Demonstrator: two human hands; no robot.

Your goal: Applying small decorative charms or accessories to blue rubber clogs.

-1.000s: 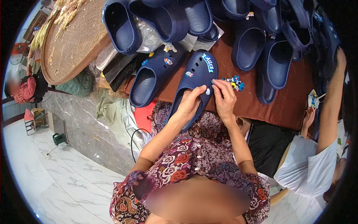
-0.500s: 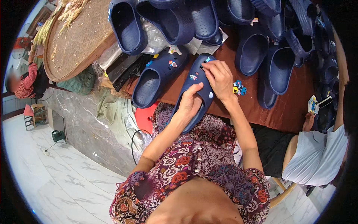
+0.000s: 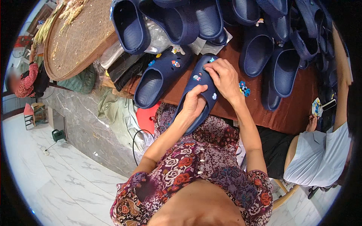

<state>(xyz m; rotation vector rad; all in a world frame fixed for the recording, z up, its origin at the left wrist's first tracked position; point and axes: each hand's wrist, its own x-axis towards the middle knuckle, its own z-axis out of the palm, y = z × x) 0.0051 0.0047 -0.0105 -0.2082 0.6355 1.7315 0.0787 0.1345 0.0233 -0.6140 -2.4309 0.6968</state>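
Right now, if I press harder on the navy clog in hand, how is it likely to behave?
The navy clog would probably flex rather than crack, as its thick walls look like moulded foam. Its heel might dip or swing, since it extends past the edge of the brown cloth. The left hand, thumb on the clog's upper, would likely steady it.

A navy clog (image 3: 207, 80) bearing small charms (image 3: 196, 77) slants across the table's edge (image 3: 271, 121).

a brown-covered table (image 3: 283, 120) bears navy clogs (image 3: 257, 52) and a cluster of small charms (image 3: 244, 89).
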